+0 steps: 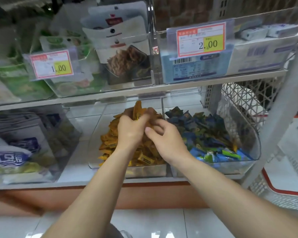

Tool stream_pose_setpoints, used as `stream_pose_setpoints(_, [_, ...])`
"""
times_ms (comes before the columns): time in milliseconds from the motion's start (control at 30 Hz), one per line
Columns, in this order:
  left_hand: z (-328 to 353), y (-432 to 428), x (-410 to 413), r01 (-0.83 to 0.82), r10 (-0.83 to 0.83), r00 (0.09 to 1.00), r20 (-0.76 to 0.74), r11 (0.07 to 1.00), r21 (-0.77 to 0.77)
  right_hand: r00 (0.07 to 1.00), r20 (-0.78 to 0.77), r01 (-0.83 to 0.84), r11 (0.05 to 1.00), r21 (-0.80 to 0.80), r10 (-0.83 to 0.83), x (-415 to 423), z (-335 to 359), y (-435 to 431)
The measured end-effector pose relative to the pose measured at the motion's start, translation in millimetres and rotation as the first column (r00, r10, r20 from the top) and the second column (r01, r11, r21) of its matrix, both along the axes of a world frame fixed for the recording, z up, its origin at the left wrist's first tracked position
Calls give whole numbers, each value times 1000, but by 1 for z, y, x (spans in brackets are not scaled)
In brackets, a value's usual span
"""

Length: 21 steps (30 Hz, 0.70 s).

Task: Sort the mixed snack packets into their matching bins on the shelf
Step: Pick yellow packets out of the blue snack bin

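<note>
Orange packets stand up in a bunch from the left hand, whose fingers are curled tight around their lower part. How many it holds I cannot count, because the fingers cover them and the picture is soft at that place. The right hand meets it from four o'clock. Its thumb and bent fingers are closed on the bottom edge of the same bunch, so the two hands touch. The print on the packets is too small to read.

Both hands are over the clear middle bin on the lower shelf. This bin is full of loose packets of the same orange, which lie at seven o'clock from the left hand and are partly hidden under both wrists. Just beside it, at three o'clock, a second clear bin holds dark blue packets at the back and light blue and green ones at the front.

On the upper shelf everything is blurred. Of the price tag at ten o'clock only "1.00" can be read, and of the price tag at one o'clock only "2.00". At nine o'clock white and blue bags are cut by the frame edge. At three o'clock a red-rimmed basket is also cut off.
</note>
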<state>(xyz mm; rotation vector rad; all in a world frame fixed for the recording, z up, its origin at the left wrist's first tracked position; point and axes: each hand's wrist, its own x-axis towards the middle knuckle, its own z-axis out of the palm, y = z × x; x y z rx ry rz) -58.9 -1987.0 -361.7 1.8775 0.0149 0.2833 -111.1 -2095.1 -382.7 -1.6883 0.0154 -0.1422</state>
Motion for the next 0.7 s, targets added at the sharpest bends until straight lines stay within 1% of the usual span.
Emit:
stream_pose_setpoints(67, [-2,7,6,29,-29,1000,5,999,31,998,-37,-49,999,-6,48,1,0,0])
stream_pose_setpoints(100, [-3,10,9,42,-43,999,7,998,49,997,-30,-69,997,-40,68,0,0,-1])
stream_pose_setpoints(167, [-6,17,17,57,-61,998,23,990,127,996,55,-56,979,-195,68,0,1,-5])
stream_pose_setpoints(233, [-10,26,25,41,-56,997,45,955,293,986,161,18,942,-336,38,-1,5,-14])
stream_pose_setpoints(300, [-16,35,33,44,-66,997,29,880,472,976,214,75,882,-465,30,-2,8,-27])
stream_pose_setpoints(367, [-23,42,41,95,-100,995,-25,786,610,977,209,102,789,-605,34,-3,8,-45])
stream_pose_setpoints(433, [-29,47,47,131,-109,991,-77,694,708,983,183,121,690,-714,17,-6,6,-66])
stream_pose_setpoints(500, [-28,49,48,140,-101,990,-98,647,749,990,142,118,597,-794,-7,-9,4,-84])
stream_pose_setpoints(533, [-26,48,47,128,-104,991,-80,649,750,993,114,104,548,-830,-16,-11,4,-93])
stream_pose_setpoints(600, [-17,40,39,94,-144,990,7,682,725,998,55,68,462,-884,-41,-16,7,-109])
stream_pose_setpoints(633, [-13,33,33,85,-181,982,61,701,708,998,28,53,442,-895,-63,-20,9,-117])
stream_pose_setpoints(700, [-6,13,15,110,-282,948,148,727,678,993,-16,39,446,-894,-118,-28,11,-133])
